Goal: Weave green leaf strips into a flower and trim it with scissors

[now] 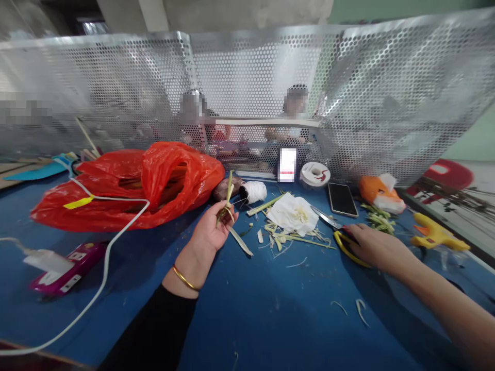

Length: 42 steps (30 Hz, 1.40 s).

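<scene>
My left hand [212, 225] is closed round a small bundle of green-yellow plant strips [229, 198], pinched between thumb and fingers. One strip stands up out of the bundle, and a pale strip [240, 242] hangs below the hand. My right hand [361, 239] grips a pair of scissors [350, 250] with yellow handles, low over the table; its blades point left toward a crumpled white tissue [294, 214]. Plant scraps [280, 239] lie around the tissue. Beyond my left hand, a spool of white thread [255, 192] rests on its side.
A red plastic bag [127, 190] fills the left side, crossed by a white cable [110, 252] running to a magenta power strip [69, 270]. A lit phone [286, 165], ribbon roll [315, 175], dark phone [343, 200], orange tissue pack [381, 193] and yellow glue gun [436, 234] stand or lie rightward.
</scene>
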{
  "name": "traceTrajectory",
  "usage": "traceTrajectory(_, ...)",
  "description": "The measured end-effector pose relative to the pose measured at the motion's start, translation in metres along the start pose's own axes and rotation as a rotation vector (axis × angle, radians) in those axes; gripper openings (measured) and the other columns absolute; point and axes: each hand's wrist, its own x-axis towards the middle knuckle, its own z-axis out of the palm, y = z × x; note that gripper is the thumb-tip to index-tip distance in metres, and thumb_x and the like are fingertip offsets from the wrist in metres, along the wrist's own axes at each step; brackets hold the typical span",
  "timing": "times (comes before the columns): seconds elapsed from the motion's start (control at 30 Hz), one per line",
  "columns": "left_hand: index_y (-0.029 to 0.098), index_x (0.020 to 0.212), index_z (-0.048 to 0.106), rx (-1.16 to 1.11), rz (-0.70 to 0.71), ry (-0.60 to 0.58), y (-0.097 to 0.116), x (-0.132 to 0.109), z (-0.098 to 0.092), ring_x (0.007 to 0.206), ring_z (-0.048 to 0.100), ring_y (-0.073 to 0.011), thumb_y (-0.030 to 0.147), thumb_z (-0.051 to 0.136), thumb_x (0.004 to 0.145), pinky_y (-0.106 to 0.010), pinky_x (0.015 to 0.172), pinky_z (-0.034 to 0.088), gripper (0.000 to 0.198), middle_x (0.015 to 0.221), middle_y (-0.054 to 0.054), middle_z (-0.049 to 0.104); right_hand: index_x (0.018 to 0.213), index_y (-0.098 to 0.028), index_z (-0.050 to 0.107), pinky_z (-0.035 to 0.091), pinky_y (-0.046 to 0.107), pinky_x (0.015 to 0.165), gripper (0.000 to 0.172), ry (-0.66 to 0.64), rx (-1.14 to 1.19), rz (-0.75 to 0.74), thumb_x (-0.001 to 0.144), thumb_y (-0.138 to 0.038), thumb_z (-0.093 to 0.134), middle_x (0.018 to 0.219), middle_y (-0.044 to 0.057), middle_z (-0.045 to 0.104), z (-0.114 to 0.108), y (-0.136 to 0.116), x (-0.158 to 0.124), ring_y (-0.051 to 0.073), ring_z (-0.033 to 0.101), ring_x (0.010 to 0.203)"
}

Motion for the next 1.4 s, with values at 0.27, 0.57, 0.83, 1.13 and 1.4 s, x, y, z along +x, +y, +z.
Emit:
traceTrajectory(0.27,0.009,0.071,0.062,0.041,-0.014,-0.019,0.007,-0.001,0.0,0.045,0.06,-0.0092,0.007,0.051,0.085,-0.022,0.052,0.057,0.018,0.054,-0.003,0.063,0.127,-0.008,0.05,0.046,0.039,0.066,0.062,0.003,0.047,0.137,0.068,-0.024,0.057,0.097,0.022,0.066,0.003,0.008,0.014,0.036,0.066,0.084)
traceTrajectory(0.57,0.01,0.07,0.062,0.034,-0.026,-0.032,0.006,-0.002,0.0,0.045,0.06,-0.0094,0.007,0.052,0.085,-0.022,0.054,0.057,0.018,0.054,-0.003,0.063,0.113,-0.029,0.057,0.045,0.041,0.058,0.038,0.141,0.672,0.293,0.076,-0.038,0.056,0.078,0.01,0.064,-0.027,0.014,0.004,0.029,0.061,0.066)
traceTrajectory(0.83,0.009,0.067,0.062,0.036,-0.021,-0.037,0.002,-0.003,0.002,0.045,0.06,-0.01,0.005,0.053,0.084,-0.022,0.052,0.056,0.02,0.053,-0.003,0.063,0.085,-0.026,0.06,0.03,0.023,0.033,0.03,-0.471,1.723,0.023,0.079,-0.055,0.06,0.06,-0.002,0.042,-0.053,-0.071,-0.014,0.01,0.032,0.042)
traceTrajectory(1.13,0.01,0.066,0.062,0.049,0.018,-0.045,-0.004,-0.004,0.0,0.048,0.061,-0.0099,0.006,0.056,0.083,-0.022,0.053,0.056,0.018,0.056,-0.003,0.064,0.091,-0.019,0.059,0.037,0.016,0.033,0.046,-0.743,1.754,-0.083,0.08,-0.063,0.056,0.063,-0.002,0.052,-0.04,-0.135,0.021,0.007,0.041,0.043)
traceTrajectory(1.4,0.01,0.063,0.061,0.065,0.019,-0.018,-0.004,-0.006,0.003,0.046,0.059,-0.0091,0.005,0.055,0.082,-0.022,0.053,0.055,0.021,0.054,-0.002,0.063,0.087,-0.019,0.055,0.035,0.016,0.03,0.046,-0.674,1.7,-0.082,0.079,-0.064,0.057,0.058,-0.004,0.051,-0.041,-0.158,0.048,0.007,0.04,0.04)
